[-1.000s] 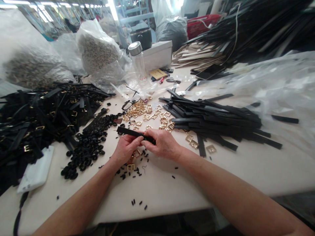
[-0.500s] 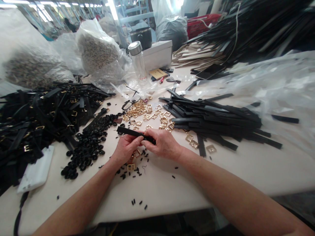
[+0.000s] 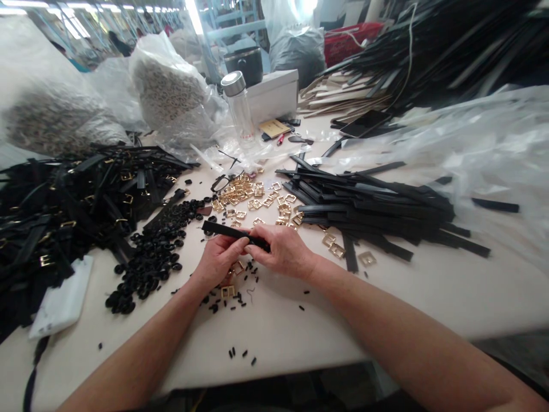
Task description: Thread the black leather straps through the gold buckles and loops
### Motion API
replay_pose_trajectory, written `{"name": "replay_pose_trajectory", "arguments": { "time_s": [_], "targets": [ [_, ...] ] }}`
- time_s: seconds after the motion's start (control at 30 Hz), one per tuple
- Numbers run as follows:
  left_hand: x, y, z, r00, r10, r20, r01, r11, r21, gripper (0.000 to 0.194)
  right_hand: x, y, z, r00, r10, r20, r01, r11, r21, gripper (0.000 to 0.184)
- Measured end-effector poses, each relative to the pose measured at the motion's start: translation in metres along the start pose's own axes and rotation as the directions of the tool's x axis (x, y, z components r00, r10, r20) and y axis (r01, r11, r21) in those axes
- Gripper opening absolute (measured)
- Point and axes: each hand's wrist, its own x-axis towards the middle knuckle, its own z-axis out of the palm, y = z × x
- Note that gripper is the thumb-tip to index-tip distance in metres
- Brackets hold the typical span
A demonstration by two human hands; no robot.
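Note:
A short black strap [image 3: 223,230] runs slantwise between my hands, low over the table. My left hand [image 3: 218,258] pinches it near its middle, thumb on top. At its right end my right hand [image 3: 281,249] is closed round the strap, and the fingers hide part of it. Gold buckles [image 3: 238,191] lie heaped just beyond my hands, and a gold buckle [image 3: 229,292] rests below my left hand. Small black pieces [image 3: 214,308] are scattered under and in front of the hands. Whether a buckle sits on the held strap I cannot tell.
To the left lie black rings [image 3: 148,269], a white block [image 3: 64,297] and a pile of buckled black straps [image 3: 86,200]. Plain black straps [image 3: 377,200] are stacked on the right. Behind stand a glass bottle [image 3: 240,111], a white box [image 3: 274,94] and filled plastic bags [image 3: 167,83].
Both hands keep the same grip on the black strap. The whole view has shifted very slightly; nothing else has visibly moved.

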Motion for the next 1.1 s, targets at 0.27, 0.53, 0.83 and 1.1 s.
{"name": "replay_pose_trajectory", "arguments": {
  "time_s": [0.27,0.53,0.83,1.1],
  "targets": [
    [0.0007,-0.0001,-0.0003,1.000,0.000,0.011,0.000,1.000,-0.005,0.037,0.0004,0.0000,-0.0008,1.000,0.003,0.000,-0.003,1.000,-0.011,0.020],
    [0.0008,-0.0022,-0.0011,1.000,0.003,0.008,-0.003,1.000,0.002,0.038,-0.0002,-0.0007,-0.0006,1.000,0.004,-0.004,-0.004,1.000,-0.009,0.018],
    [0.0007,-0.0021,-0.0006,1.000,-0.008,0.010,0.009,1.000,-0.025,0.038,0.0000,-0.0008,-0.0006,1.000,-0.007,-0.004,0.007,1.000,-0.011,0.018],
    [0.0008,-0.0016,-0.0001,1.000,0.007,0.006,-0.007,1.000,-0.019,0.038,0.0006,-0.0007,-0.0002,1.000,-0.010,-0.016,0.009,1.000,-0.010,0.016]
  ]
}}
